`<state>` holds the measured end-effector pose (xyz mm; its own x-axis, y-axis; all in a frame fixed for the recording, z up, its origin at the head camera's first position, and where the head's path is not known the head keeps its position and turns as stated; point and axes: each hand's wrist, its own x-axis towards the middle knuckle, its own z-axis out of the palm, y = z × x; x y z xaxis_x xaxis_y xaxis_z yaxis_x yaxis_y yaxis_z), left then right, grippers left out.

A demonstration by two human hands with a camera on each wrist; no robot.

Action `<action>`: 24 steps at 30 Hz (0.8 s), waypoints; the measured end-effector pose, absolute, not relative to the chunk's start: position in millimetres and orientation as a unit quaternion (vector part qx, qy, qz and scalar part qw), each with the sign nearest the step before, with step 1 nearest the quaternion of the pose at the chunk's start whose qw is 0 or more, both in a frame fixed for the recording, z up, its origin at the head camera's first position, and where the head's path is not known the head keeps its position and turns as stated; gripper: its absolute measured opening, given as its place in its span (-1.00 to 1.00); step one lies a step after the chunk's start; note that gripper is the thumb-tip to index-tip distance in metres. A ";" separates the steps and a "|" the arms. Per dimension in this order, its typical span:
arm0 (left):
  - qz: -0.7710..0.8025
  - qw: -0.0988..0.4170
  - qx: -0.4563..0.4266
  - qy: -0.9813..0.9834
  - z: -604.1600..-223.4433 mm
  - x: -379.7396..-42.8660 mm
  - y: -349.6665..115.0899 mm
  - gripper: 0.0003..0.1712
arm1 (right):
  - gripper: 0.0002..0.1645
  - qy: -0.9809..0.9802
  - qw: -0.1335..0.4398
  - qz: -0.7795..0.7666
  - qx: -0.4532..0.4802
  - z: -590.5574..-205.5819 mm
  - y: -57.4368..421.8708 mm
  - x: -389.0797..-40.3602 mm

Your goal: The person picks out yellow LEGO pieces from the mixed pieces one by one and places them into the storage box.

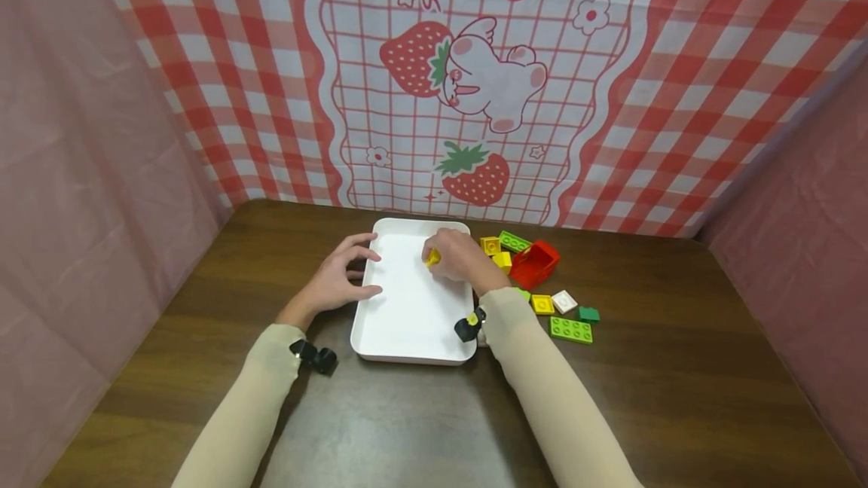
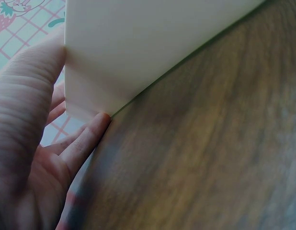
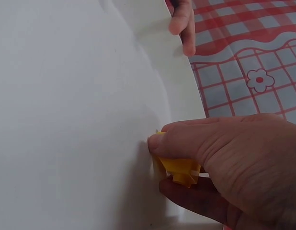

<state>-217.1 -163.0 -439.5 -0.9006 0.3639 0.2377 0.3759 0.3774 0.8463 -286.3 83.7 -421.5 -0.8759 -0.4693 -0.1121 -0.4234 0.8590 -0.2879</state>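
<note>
One likely brick (image 3: pixel 180 166) in right grip (image 1: pixel 456 253)

- From here I see a plain, pale cream left sleeve (image 1: pixel 233 405), bunched at the cuff.
- I see a matching right sleeve (image 1: pixel 552 382).
- I make out a small, black, lumpy left wrist camera (image 1: pixel 319 358).
- I spot a black right wrist camera (image 1: pixel 466 329).

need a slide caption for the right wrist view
Right hand pinches a yellow plastic block over a white rectangular tray, left hand at its edge.
</note>
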 end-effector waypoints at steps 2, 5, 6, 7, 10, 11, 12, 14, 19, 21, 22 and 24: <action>-0.511 0.006 -0.223 -0.830 -439.2 -216.6 -162.7 -0.45 | -0.78 0.959 0.092 -0.126 -0.235 -421.0 83.9 -286.4; -0.512 0.006 -0.223 -0.830 -439.2 -216.4 -162.7 -0.45 | -0.78 0.959 0.094 -0.123 -0.237 -420.0 84.1 -286.0; -0.512 0.006 -0.223 -0.830 -439.3 -216.5 -162.7 -0.45 | -0.78 0.959 0.095 -0.124 -0.237 -419.7 84.2 -285.8; -0.512 0.006 -0.223 -0.830 -439.4 -216.7 -162.8 -0.45 | -0.78 0.959 0.094 -0.124 -0.237 -419.4 84.3 -285.6; -0.512 0.005 -0.222 -0.830 -439.8 -217.2 -163.0 -0.44 | -0.78 0.959 0.093 -0.124 -0.238 -419.1 84.8 -284.8; -0.512 0.005 -0.222 -0.830 -440.0 -217.4 -163.0 -0.44 | -0.77 0.959 0.093 -0.125 -0.238 -419.0 85.0 -284.5; -0.511 0.004 -0.222 -0.830 -440.1 -217.5 -163.0 -0.44 | -0.77 0.959 0.092 -0.123 -0.239 -419.0 85.3 -284.4; -0.511 0.004 -0.222 -0.830 -440.3 -217.8 -162.9 -0.44 | -0.77 0.959 0.091 -0.119 -0.242 -419.1 85.7 -284.3; -0.511 0.003 -0.223 -0.830 -440.4 -217.9 -162.9 -0.44 | -0.78 0.958 0.091 -0.116 -0.246 -419.2 86.2 -284.7; -0.511 0.004 -0.224 -0.830 -440.3 -217.7 -163.1 -0.44 | -0.78 0.958 0.091 -0.116 -0.247 -419.3 86.3 -284.8; -0.511 0.004 -0.224 -0.830 -440.3 -217.7 -163.2 -0.44 | -0.78 0.958 0.091 -0.117 -0.247 -419.3 86.3 -284.9; -0.511 0.005 -0.225 -0.830 -440.2 -217.7 -163.5 -0.44 | -0.77 0.957 0.091 -0.117 -0.247 -419.0 86.2 -284.8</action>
